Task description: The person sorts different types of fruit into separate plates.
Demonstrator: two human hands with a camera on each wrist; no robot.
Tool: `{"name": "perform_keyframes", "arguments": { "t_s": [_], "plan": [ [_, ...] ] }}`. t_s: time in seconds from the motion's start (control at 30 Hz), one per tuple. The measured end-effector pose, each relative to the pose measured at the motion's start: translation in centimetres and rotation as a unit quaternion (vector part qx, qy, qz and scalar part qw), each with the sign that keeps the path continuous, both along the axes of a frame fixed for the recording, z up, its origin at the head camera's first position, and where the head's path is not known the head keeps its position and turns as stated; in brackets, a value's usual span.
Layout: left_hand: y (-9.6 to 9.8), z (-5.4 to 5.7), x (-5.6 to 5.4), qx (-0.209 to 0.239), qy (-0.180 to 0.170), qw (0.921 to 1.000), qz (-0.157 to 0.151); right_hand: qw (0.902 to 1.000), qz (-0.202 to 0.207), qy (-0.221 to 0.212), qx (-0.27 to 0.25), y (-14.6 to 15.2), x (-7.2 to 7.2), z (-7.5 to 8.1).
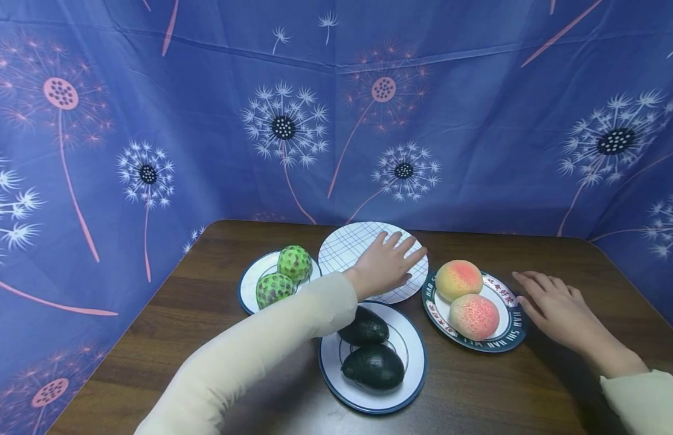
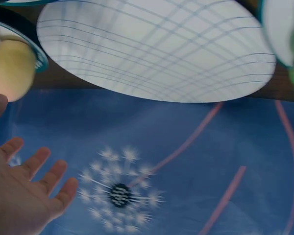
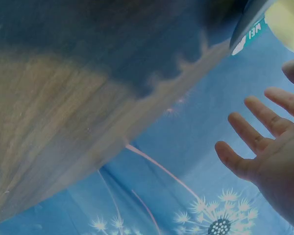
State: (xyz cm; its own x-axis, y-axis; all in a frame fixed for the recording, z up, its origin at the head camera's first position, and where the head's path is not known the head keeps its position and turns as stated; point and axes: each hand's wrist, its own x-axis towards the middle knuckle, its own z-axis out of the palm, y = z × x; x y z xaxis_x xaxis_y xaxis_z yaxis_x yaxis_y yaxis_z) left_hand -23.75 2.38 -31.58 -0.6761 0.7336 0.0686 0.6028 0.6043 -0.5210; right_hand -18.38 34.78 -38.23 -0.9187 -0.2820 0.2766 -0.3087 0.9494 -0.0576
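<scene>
My left hand (image 1: 382, 266) is over the white plate with blue grid lines (image 1: 336, 246), fingers spread and holding nothing. In the left wrist view those fingers (image 2: 49, 178) look straight and apart. Just in front of that plate, two dark green avocados (image 1: 373, 367) lie on a blue-rimmed white plate (image 1: 363, 400), one partly behind my left sleeve. My right hand (image 1: 559, 311) holds nothing, its fingers extended at the right edge of a dark-rimmed plate (image 1: 513, 326). Two peaches (image 1: 474, 317) sit on that plate.
Left of the gridded plate, two bumpy green fruits (image 1: 295, 263) rest on another blue-rimmed plate (image 1: 254, 275), partly covered by my left sleeve (image 1: 293, 308). Behind the brown wooden table (image 1: 206, 290) hangs a blue cloth (image 1: 217, 121) with dandelion prints.
</scene>
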Motion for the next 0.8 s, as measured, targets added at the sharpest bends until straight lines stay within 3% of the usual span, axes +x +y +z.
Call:
{"name": "perform_keyframes", "arguments": {
  "t_s": [0.13, 0.3, 0.6, 0.8],
  "plan": [
    [-2.8, -0.3, -0.8, 0.042, 0.022, 0.9985, 0.026, 0.9999, 0.000, 0.014, -0.006, 0.3, 0.3, 0.2],
    [-6.1, -0.6, -1.2, 0.077, 0.019, 0.9947, 0.065, 0.9997, 0.001, 0.020, -0.011, 0.7, 0.7, 0.3],
    [-11.9, -0.7, -0.8, 0.115, -0.004, 0.9821, 0.149, 0.9996, -0.004, 0.027, 0.000, 1.2, 1.5, 0.6],
    [-15.8, -0.4, 0.1, 0.145, -0.030, 0.9678, 0.204, 0.9997, 0.000, 0.024, -0.002, 1.5, 1.9, 0.6]
  ]
}}
